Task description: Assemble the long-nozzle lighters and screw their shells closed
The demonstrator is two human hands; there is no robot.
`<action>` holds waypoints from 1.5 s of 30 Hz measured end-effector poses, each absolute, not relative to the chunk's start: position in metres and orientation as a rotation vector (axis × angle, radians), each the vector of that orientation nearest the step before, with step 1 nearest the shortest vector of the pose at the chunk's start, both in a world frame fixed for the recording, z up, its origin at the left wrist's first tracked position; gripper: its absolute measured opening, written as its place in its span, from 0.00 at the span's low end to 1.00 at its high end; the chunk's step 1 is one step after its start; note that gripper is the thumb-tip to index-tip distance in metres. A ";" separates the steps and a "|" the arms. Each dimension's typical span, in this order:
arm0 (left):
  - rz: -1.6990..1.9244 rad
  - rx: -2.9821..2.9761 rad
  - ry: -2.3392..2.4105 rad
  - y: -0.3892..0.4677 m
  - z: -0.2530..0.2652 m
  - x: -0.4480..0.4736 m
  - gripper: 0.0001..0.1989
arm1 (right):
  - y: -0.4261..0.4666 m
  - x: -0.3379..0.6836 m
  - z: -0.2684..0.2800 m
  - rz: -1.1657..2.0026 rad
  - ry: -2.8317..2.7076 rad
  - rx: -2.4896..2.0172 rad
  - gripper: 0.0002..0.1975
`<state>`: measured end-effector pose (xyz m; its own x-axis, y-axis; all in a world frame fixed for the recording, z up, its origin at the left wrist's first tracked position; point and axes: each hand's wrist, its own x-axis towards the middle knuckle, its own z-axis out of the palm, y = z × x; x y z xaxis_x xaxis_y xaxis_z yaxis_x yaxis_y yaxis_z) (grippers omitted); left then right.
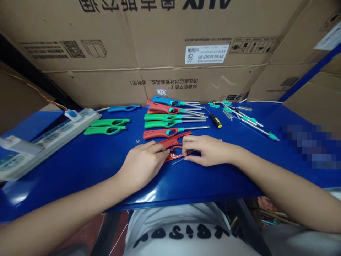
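Two halves of a red lighter casing lie in front of me, the farther half (170, 142) just beyond the nearer half (170, 158), whose inside faces up. My left hand (145, 161) is closed on the left end of the nearer half, its fingertips beside a small dark part. At the right end, my right hand (206, 149) has its fingers curled and pinched over the casing; what they hold is hidden. A thin clear tube (178, 161) sticks out below the right fingertips. Small metal pins or screws (137, 141) lie left of the casing.
Assembled gas lighters (174, 133) in red, green and blue lie beyond my hands. Green casings (106, 130) and a blue casing (124, 108) are at left, near a power strip (58, 137). A screwdriver (215, 121) and metal lighter tubes (255, 128) lie right. Cardboard (160, 57) stands behind.
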<state>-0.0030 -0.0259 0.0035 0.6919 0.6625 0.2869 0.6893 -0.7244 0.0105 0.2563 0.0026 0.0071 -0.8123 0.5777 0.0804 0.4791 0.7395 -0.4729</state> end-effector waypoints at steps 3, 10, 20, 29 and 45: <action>-0.687 -3.008 -1.419 -0.014 0.002 -0.006 0.07 | 0.002 0.256 0.009 0.678 -2.728 -0.839 0.03; -0.826 -3.040 -1.503 -0.010 0.000 -0.005 0.07 | 0.002 0.255 0.012 0.703 -2.732 -0.847 0.04; -0.330 -2.748 -1.060 -0.032 0.006 0.000 0.15 | 0.002 0.255 0.010 0.697 -2.730 -0.852 0.03; -0.443 -3.017 -1.064 -0.033 0.000 -0.003 0.15 | 0.003 0.256 0.010 0.705 -2.636 -0.817 0.12; -0.759 -3.235 -1.101 -0.020 -0.009 0.000 0.13 | 0.000 0.246 -0.004 0.582 -2.549 -0.948 0.06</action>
